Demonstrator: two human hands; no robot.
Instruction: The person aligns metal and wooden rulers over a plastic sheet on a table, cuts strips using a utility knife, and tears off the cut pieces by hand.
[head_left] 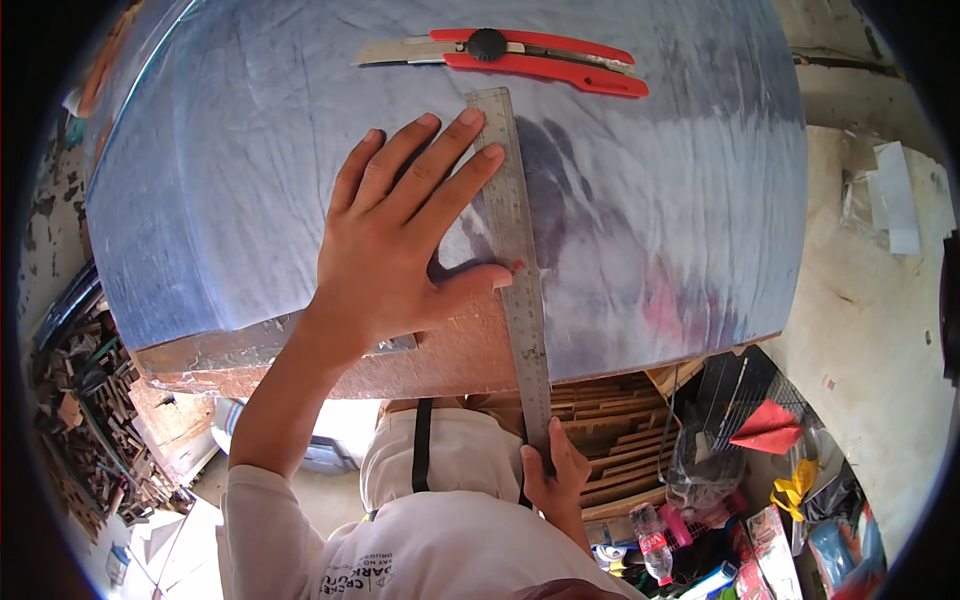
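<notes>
A long metal ruler [524, 270] lies nearly upright in the view across a glossy bluish sheet [240, 190] and runs past the near edge of the work table. My left hand [375, 240] rests flat with fingers spread, fingertips and thumb touching the ruler's left side and upper part. At the ruler's near end, below the table edge, my right hand [562, 480] has its thumb and fingers closed around it. Beyond the ruler's far end lies a red box cutter [590, 80] with a black knob, its blade out and pointing left. No hand touches the cutter.
Bare brown wood [460, 350] shows along the table's near edge. Slatted wood pieces [620, 440] sit below it. To the lower right are a plastic bottle [652, 545], a yellow item [795, 488] and a wire rack [750, 395]. Wood scraps [95, 430] are piled at the left.
</notes>
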